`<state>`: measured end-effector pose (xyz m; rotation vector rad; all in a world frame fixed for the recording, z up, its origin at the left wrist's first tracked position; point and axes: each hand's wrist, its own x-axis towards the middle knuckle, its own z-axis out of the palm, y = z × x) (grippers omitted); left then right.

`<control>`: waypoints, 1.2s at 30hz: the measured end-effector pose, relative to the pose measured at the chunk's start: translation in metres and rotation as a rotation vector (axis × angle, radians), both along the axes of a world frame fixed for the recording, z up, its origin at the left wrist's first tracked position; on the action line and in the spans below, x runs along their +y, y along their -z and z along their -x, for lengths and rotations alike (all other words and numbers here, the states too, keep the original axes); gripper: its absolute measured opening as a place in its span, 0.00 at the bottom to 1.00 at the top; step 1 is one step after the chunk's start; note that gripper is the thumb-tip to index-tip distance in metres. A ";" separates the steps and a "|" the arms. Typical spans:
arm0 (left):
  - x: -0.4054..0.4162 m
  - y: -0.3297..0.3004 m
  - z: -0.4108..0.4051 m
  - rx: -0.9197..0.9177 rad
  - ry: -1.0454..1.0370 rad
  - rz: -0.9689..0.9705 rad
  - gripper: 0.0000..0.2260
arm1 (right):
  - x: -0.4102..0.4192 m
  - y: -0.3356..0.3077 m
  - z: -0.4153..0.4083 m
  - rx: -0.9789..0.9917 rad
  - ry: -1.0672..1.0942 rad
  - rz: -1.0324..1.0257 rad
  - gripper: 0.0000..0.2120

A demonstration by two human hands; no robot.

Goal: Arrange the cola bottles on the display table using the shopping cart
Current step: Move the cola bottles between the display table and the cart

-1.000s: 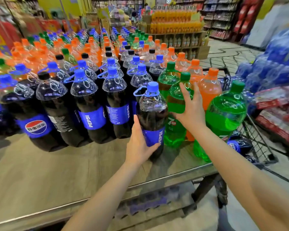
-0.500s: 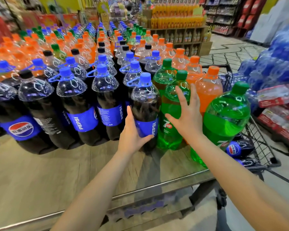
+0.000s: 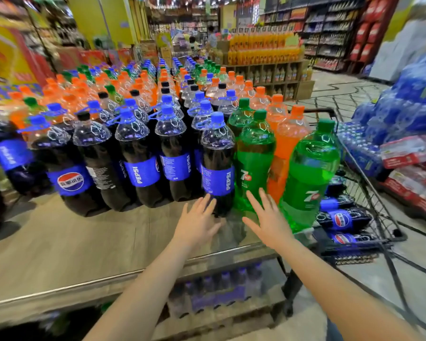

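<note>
We see both hands spread, holding nothing: left hand (image 3: 197,223) fingertips near the base of the front cola bottle (image 3: 218,166) standing on the counter (image 3: 84,244); right hand (image 3: 268,221) beside it. More cola bottles (image 3: 342,219) lie in the shopping cart (image 3: 379,205).

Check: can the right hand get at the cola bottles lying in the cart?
Probably yes. The right hand is open and empty, and the cola bottles lie uncovered in the cart just to its right, past the green bottle.

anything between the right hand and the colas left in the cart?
Yes. The front 7up bottle at the table's right edge stands between the right hand and the colas lying in the cart.
</note>
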<state>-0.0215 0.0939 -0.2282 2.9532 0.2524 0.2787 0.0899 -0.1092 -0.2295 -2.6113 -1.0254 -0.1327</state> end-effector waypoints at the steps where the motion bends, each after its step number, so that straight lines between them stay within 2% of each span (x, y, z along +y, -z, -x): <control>1: -0.002 0.000 0.010 -0.002 0.019 -0.041 0.38 | -0.006 0.004 0.010 -0.001 -0.007 0.042 0.34; 4: -0.013 0.011 0.044 -0.047 0.092 -0.162 0.31 | -0.020 0.015 0.042 -0.002 -0.022 0.135 0.36; 7: -0.029 0.021 0.076 -0.014 0.115 -0.227 0.27 | -0.036 0.026 0.076 0.011 -0.062 0.157 0.37; 12: -0.050 0.037 0.121 0.044 0.130 -0.300 0.30 | -0.074 0.045 0.117 0.098 -0.174 0.138 0.36; 18: -0.085 0.052 0.154 0.010 0.166 -0.311 0.31 | -0.135 0.071 0.151 0.159 -0.214 0.124 0.35; 21: -0.119 0.072 0.161 -0.007 0.192 -0.273 0.30 | -0.168 0.080 0.149 0.158 -0.211 0.146 0.32; 25: -0.183 0.096 0.151 -0.005 0.177 -0.200 0.29 | -0.225 0.084 0.132 0.255 -0.200 0.219 0.31; 31: -0.297 0.117 0.109 0.090 0.159 -0.135 0.31 | -0.342 0.087 0.091 0.330 -0.189 0.266 0.33; 36: -0.371 0.118 0.070 0.138 0.159 -0.083 0.32 | -0.423 0.090 0.054 0.315 -0.136 0.245 0.32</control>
